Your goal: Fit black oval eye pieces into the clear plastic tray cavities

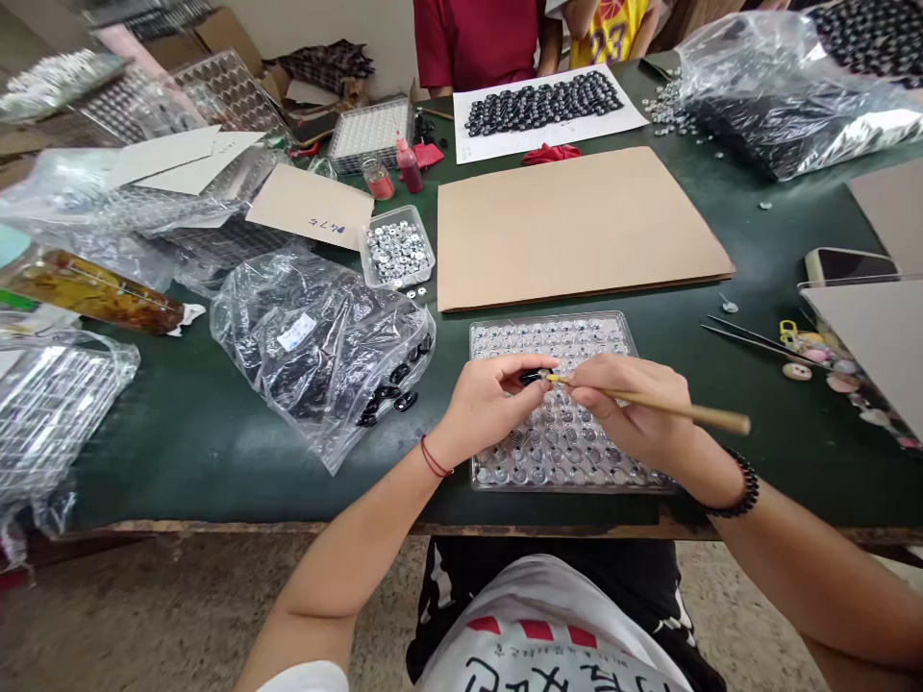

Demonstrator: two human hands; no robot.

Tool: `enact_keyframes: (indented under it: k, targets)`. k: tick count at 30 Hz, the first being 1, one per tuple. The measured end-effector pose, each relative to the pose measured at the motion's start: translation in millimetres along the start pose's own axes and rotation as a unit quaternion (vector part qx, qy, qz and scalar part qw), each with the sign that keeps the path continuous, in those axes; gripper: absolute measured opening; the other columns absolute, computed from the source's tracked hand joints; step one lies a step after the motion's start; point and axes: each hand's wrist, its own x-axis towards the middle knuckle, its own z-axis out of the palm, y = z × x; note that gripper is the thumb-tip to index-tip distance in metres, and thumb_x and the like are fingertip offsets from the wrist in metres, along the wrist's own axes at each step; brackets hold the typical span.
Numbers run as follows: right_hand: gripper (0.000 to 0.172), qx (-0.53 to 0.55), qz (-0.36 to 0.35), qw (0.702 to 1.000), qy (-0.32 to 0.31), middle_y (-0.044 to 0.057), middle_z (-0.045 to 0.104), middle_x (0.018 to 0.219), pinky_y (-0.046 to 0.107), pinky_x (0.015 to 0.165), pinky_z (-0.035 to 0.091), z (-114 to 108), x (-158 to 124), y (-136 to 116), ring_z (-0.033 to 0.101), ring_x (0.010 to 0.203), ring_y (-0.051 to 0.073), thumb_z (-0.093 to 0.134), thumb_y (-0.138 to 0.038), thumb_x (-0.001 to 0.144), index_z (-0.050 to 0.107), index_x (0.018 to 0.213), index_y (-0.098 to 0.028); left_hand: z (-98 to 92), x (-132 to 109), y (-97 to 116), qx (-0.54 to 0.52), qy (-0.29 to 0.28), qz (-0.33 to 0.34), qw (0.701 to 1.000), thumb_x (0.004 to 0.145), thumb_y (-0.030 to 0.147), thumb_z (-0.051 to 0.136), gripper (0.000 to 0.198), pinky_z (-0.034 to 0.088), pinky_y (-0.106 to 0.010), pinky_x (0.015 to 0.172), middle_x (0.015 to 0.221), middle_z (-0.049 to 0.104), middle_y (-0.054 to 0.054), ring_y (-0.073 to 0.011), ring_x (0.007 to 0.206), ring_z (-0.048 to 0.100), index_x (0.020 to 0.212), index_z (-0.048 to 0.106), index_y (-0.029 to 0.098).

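Between the thumb and fingers of my left hand (497, 399) is a small shiny black piece (534, 376), its exact kind unclear. My right hand (635, 404) grips a thin wooden stick (678, 407), perhaps a brush handle, whose yellowish tip meets the black piece. Both hands are above a clear plastic tray (537, 476) filled with rows of small round clear-and-silver parts. To the left, a clear plastic bag (310, 336) lies with similar black pieces (389, 399) spilling from its mouth.
Behind the tray lies a brown cardboard sheet (577, 226). A box of small silver parts (398, 252), a red bottle (409, 165) and a jar (378, 180) stand to its left. Tweezers (757, 341) and a phone (851, 265) rest at right. People (480, 43) are across the table.
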Motion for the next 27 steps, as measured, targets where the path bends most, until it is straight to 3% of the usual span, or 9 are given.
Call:
enact_keyframes:
  k: [2, 4, 7, 10, 14, 17, 20, 23, 27]
  targets:
    - [0.017, 0.145, 0.114, 0.983, -0.001, 0.0, 0.057, 0.064, 0.026, 0.052, 0.045, -2.3, 4.5, 0.2, 0.056, 0.055, 0.011, 0.044, -0.031, 0.088, 0.052, 0.077, -0.021, -1.1, -1.1, 0.3, 0.013, -0.011, 0.021, 1.0, 0.074, 0.021, 0.06, 0.022, 0.047, -0.021, 0.051, 0.077, 0.069, -0.003, -0.0114, 0.057, 0.059, 0.094, 0.068, 0.017]
    - [0.032, 0.288, 0.222, 0.931, -0.019, -0.002, 0.051, 0.057, 0.025, 0.046, 0.042, -4.0, 9.5, 0.3, 0.051, 0.048, 0.01, 0.031, -0.037, 0.092, 0.045, 0.069, -0.02, -1.3, -2.3, 0.9, 0.032, -0.017, 0.04, 0.999, 0.075, 0.02, 0.059, 0.021, 0.047, -0.02, 0.05, 0.07, 0.068, -0.001, -0.01, 0.053, 0.057, 0.094, 0.068, 0.019]
    - [0.033, 0.349, 0.303, 0.887, -0.009, -0.004, 0.044, 0.055, 0.02, 0.037, 0.031, -3.5, 14.1, -0.2, 0.038, 0.04, 0.006, 0.035, -0.038, 0.091, 0.04, 0.064, -0.019, -1.0, -2.9, 1.7, 0.043, -0.02, 0.051, 0.998, 0.079, 0.025, 0.056, 0.022, 0.048, -0.021, 0.05, 0.07, 0.069, -0.001, -0.0105, 0.054, 0.059, 0.098, 0.066, 0.02]
    - [0.018, 0.27, 0.328, 0.905, 0.009, -0.005, 0.045, 0.061, 0.018, 0.04, 0.027, -0.5, 13.9, -0.6, 0.034, 0.043, 0.003, 0.052, -0.033, 0.083, 0.049, 0.074, -0.018, -1.4, -1.6, 1.7, 0.034, -0.019, 0.069, 0.997, 0.08, 0.03, 0.056, 0.027, 0.051, -0.023, 0.054, 0.077, 0.07, -0.002, -0.0112, 0.056, 0.062, 0.105, 0.062, 0.02]
    - [0.018, 0.184, 0.315, 0.931, -0.035, 0.001, 0.057, 0.079, 0.023, 0.061, 0.041, 1.2, 12.7, 1.0, 0.052, 0.069, 0.01, 0.063, -0.032, 0.074, 0.058, 0.085, -0.018, -2.6, 0.5, -1.5, 0.063, -0.003, 0.135, 0.989, 0.082, 0.029, 0.054, 0.027, 0.052, -0.022, 0.055, 0.088, 0.071, -0.002, -0.0103, 0.058, 0.063, 0.107, 0.061, 0.02]
    - [0.019, 0.197, 0.303, 0.93, -0.063, 0.002, 0.061, 0.086, 0.028, 0.073, 0.043, 0.7, 13.2, 3.6, 0.055, 0.082, 0.014, 0.063, -0.03, 0.073, 0.06, 0.088, -0.019, -2.2, 1.4, -5.3, 0.15, 0.01, 0.216, 0.965, 0.082, 0.027, 0.055, 0.026, 0.053, -0.026, 0.064, 0.099, 0.069, -0.004, -0.0136, 0.073, 0.065, 0.105, 0.061, 0.019]
    - [0.016, 0.227, 0.313, 0.917, -0.096, 0.002, 0.062, 0.084, 0.03, 0.074, 0.043, -0.1, 13.6, 6.6, 0.056, 0.081, 0.015, 0.062, -0.031, 0.074, 0.062, 0.085, -0.019, -1.8, 1.4, -7.1, 0.204, 0.005, 0.279, 0.938, 0.084, 0.024, 0.052, 0.026, 0.052, -0.029, 0.074, 0.102, 0.068, -0.004, -0.0152, 0.085, 0.064, 0.108, 0.059, 0.019]
    - [0.016, 0.263, 0.325, 0.899, -0.13, 0.002, 0.062, 0.081, 0.029, 0.07, 0.043, -0.5, 13.0, 8.5, 0.056, 0.077, 0.015, 0.061, -0.032, 0.074, 0.063, 0.083, -0.019, -2.1, 1.1, -6.3, 0.211, -0.018, 0.292, 0.933, 0.085, 0.024, 0.05, 0.027, 0.052, -0.029, 0.076, 0.103, 0.067, -0.004, -0.014, 0.086, 0.064, 0.111, 0.056, 0.019]
    - [0.019, 0.257, 0.331, 0.904, -0.086, 0.001, 0.059, 0.078, 0.025, 0.06, 0.04, -0.8, 11.9, 7.0, 0.053, 0.068, 0.011, 0.065, -0.032, 0.072, 0.06, 0.083, -0.018, -2.8, 1.1, -6.3, 0.187, 0.025, 0.291, 0.938, 0.083, 0.026, 0.053, 0.028, 0.052, -0.025, 0.069, 0.102, 0.068, -0.004, -0.0114, 0.076, 0.064, 0.111, 0.055, 0.019]
